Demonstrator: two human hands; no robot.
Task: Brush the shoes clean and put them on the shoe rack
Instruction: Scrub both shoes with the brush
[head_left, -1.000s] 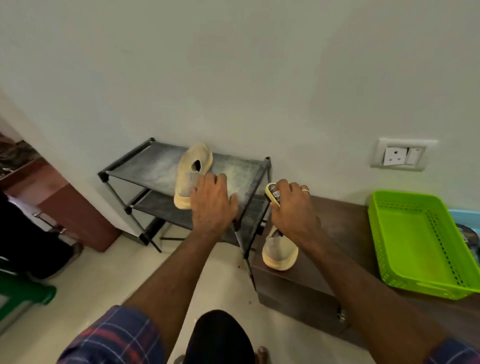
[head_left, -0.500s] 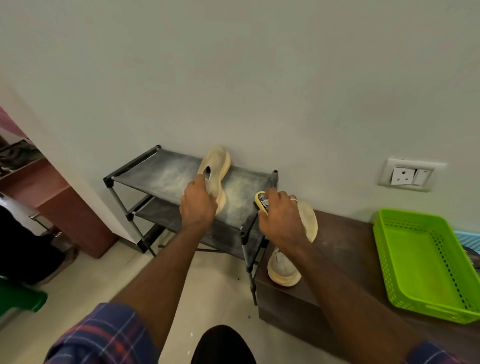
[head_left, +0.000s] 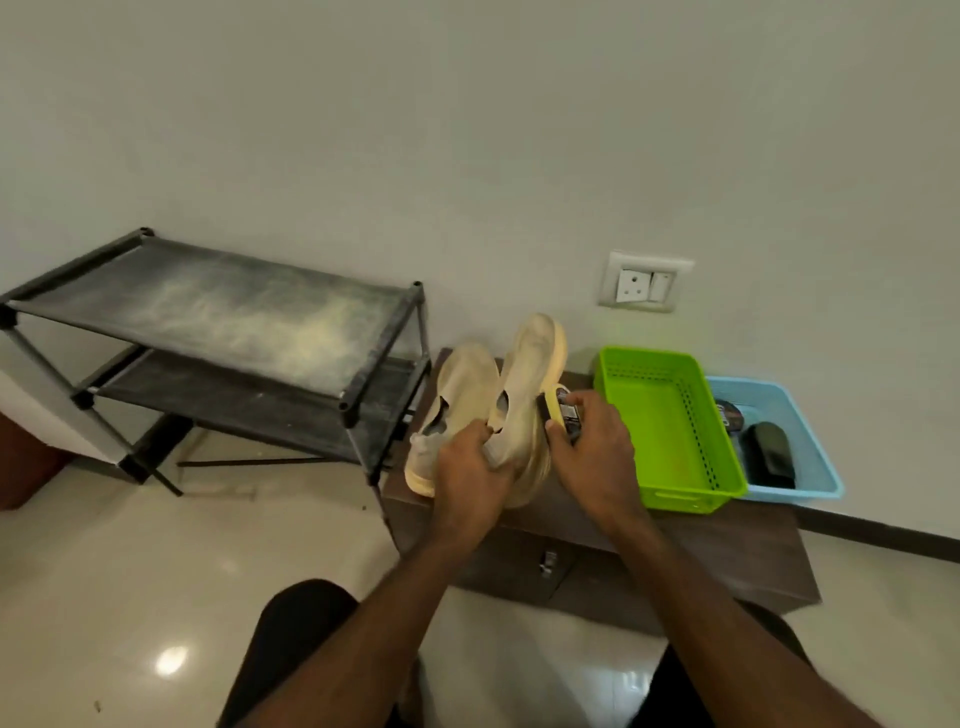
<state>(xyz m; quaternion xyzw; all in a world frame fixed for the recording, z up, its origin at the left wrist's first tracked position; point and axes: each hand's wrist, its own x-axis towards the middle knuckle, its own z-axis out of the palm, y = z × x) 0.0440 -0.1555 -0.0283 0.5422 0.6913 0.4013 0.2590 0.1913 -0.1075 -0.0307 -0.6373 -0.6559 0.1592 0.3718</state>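
Two dusty beige shoes are over the low brown cabinet (head_left: 727, 551). One shoe (head_left: 457, 395) lies on the cabinet's left end. My left hand (head_left: 470, 467) grips the heel of the other shoe (head_left: 530, 374), which is tilted up on its side. My right hand (head_left: 587, 441) holds a yellow-backed shoe brush (head_left: 558, 410) against that shoe's sole edge. The black two-tier shoe rack (head_left: 218, 312) stands to the left with dust on its top shelf and no shoes on it.
A green plastic basket (head_left: 675, 467) sits on the cabinet right of my hands. Beyond it, a blue basket (head_left: 810, 467) holds a black brush and a tin. A wall socket (head_left: 644, 283) is above. Glossy floor tiles lie below.
My left hand lifted the shoe off the rack's top shelf and carried it right, over the cabinet. My right hand brought the brush against it. The view swung right.
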